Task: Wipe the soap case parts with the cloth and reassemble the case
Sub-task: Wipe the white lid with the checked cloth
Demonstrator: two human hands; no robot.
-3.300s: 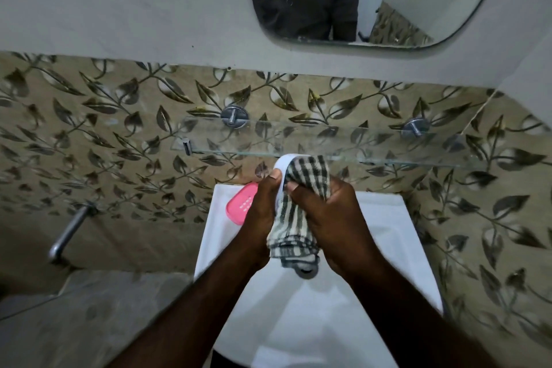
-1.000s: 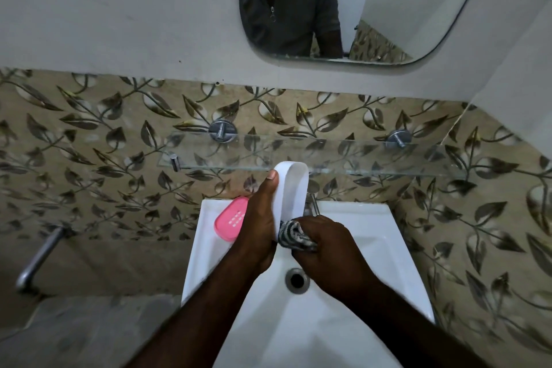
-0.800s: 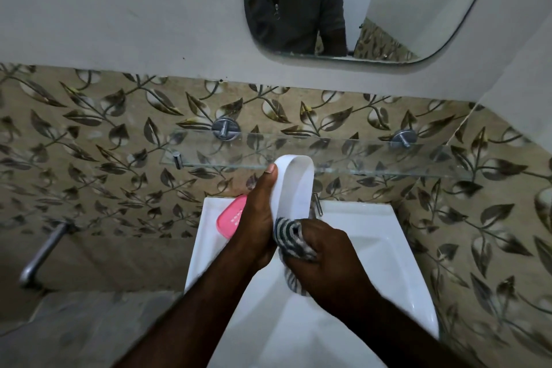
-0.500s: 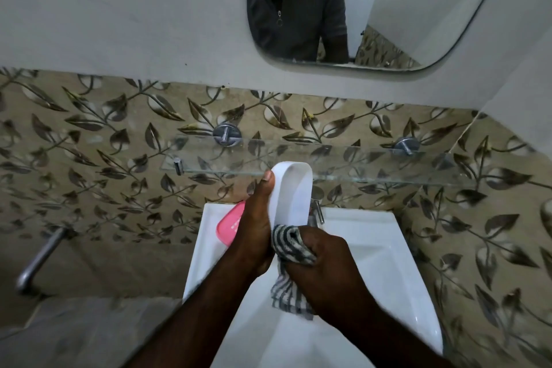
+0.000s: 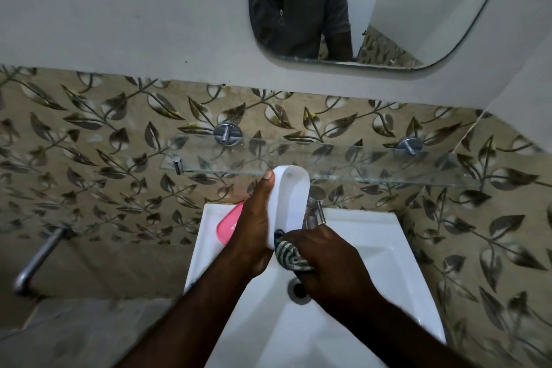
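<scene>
My left hand (image 5: 252, 230) holds a white oval soap case part (image 5: 291, 200) upright over the sink, thumb along its left rim. Bunched in my right hand (image 5: 325, 260) is a dark-and-white striped cloth (image 5: 288, 257), pressed against the lower end of the white part. A pink soap case part (image 5: 227, 225) lies on the sink's back left ledge, partly hidden behind my left hand.
Below the hands is a white sink (image 5: 388, 248) with a drain (image 5: 298, 290), and a chrome tap (image 5: 315, 206) stands at its back. A glass shelf (image 5: 373, 164) juts out just above the white part. A metal pipe (image 5: 38, 257) sticks out at left. A mirror (image 5: 373, 9) hangs above.
My right hand has pulled the cloth down and bunched it at the white part's lower end; earlier it covered the part's top. The left hand keeps its hold.
</scene>
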